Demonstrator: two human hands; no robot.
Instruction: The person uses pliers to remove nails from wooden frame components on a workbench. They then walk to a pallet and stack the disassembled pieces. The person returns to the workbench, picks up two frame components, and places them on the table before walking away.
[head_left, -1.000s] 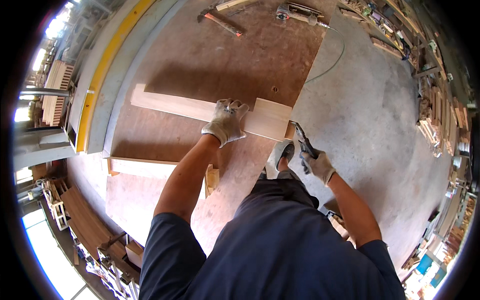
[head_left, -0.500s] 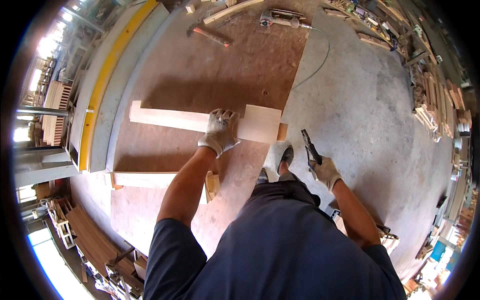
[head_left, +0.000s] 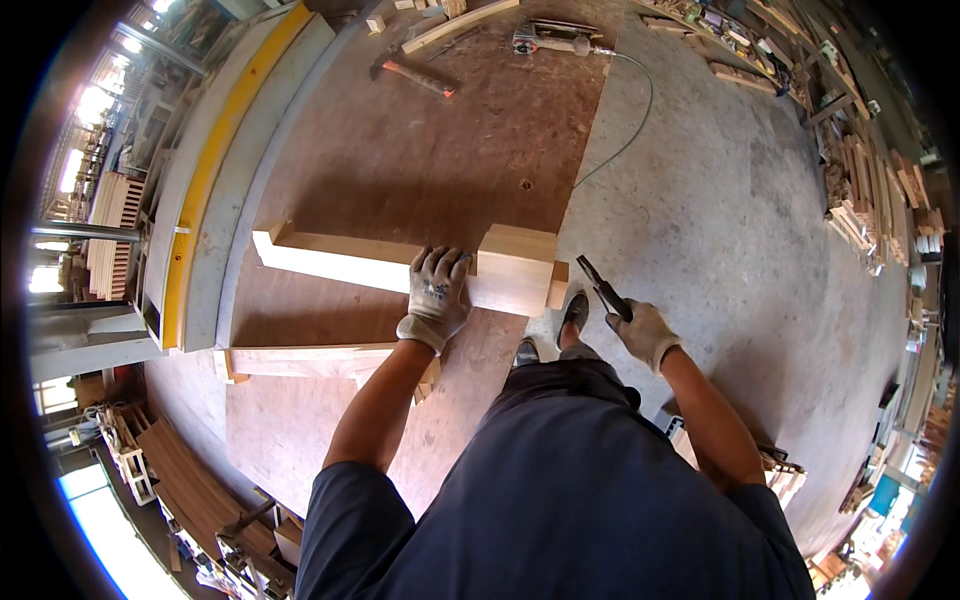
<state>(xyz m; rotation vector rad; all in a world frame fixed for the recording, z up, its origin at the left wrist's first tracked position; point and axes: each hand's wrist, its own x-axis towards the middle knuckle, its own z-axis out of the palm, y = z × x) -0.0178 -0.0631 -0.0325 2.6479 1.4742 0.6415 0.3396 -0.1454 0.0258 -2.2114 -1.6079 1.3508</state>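
My left hand (head_left: 437, 295), in a pale work glove, is closed over the upper edge of a long light wooden beam (head_left: 345, 262). The beam tilts, showing its top and its near side, with a thicker wooden block (head_left: 513, 270) at its right end and a small stub beyond it. Its left end has a short upturned piece. My right hand (head_left: 645, 335), gloved too, is closed round a slim dark hand tool (head_left: 605, 290) with a black grip. The tool points up and left, apart from the beam; its exact kind is unclear.
A second wooden piece (head_left: 310, 360) lies nearer me on the brown board (head_left: 450, 150). Farther off are a hammer (head_left: 415, 77) and an air tool (head_left: 550, 40) with a thin hose. A yellow-striped rail (head_left: 215, 150) stands left; stacked timber (head_left: 862, 200) lies right.
My left hand has turned the beam so that more of its side faces me, and the block end has come nearer. The tool in my right hand has swung left.
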